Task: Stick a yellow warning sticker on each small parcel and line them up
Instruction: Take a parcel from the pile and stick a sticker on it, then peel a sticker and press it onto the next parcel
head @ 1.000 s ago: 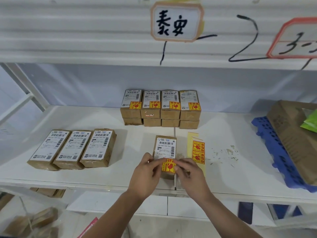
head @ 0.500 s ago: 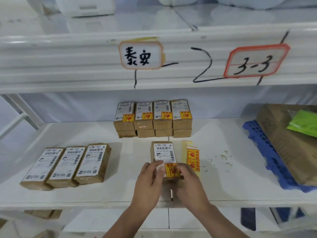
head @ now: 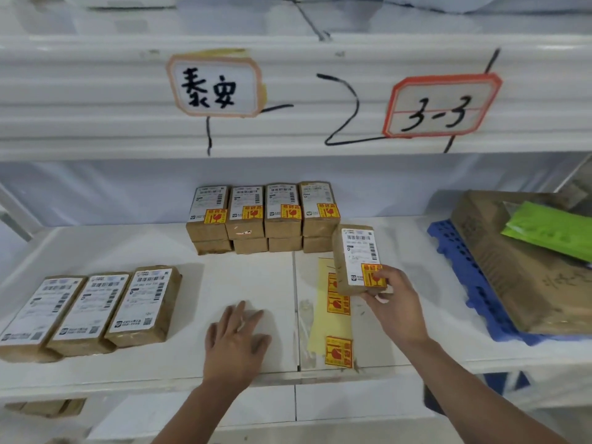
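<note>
right hand (head: pixel 394 302) grips a stickered parcel (head: pixel 358 259) above the sticker sheet (head: pixel 330 331); left hand (head: pixel 235 339) rests open on the shelf (head: pixel 253 283) (three unstickered parcels (head: pixel 93 310) just beside it).

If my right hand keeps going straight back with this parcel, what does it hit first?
Probably the rightmost stack of stickered parcels at the back; the right hand and its parcel sit just in front, though depth is unclear.
</note>
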